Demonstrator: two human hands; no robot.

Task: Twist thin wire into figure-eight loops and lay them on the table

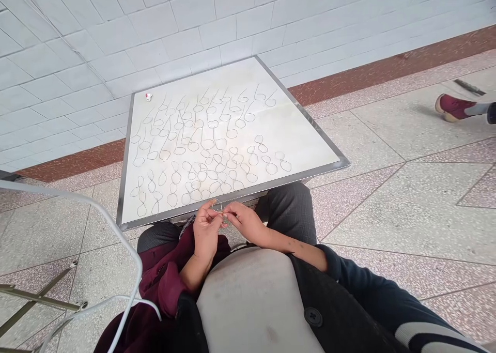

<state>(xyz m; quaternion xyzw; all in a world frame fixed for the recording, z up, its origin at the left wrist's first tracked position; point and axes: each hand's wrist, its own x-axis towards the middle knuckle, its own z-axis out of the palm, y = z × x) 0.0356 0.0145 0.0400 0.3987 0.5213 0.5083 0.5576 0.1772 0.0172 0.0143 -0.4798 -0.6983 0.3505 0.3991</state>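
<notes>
My left hand [207, 228] and my right hand [245, 221] meet just in front of the table's near edge. Between them is a thin wire loop [217, 201], which both hands pinch at its lower end with thumb and fingertips. The white table [306, 141] lies beyond my hands. On its near half rest several wires bent into figure-eights [261, 144]. Farther back are several wires with one loop and a straight tail [243, 95]. The exact crossing of the wire in my fingers is too small to make out.
A small red-and-white object [149, 97] sits at the table's far left corner. A grey metal rim [232, 192] edges the table, which stands by a tiled wall [186, 27]. White tubing [127, 249] curves at my left. Another person's shoe [453, 107] is at the right.
</notes>
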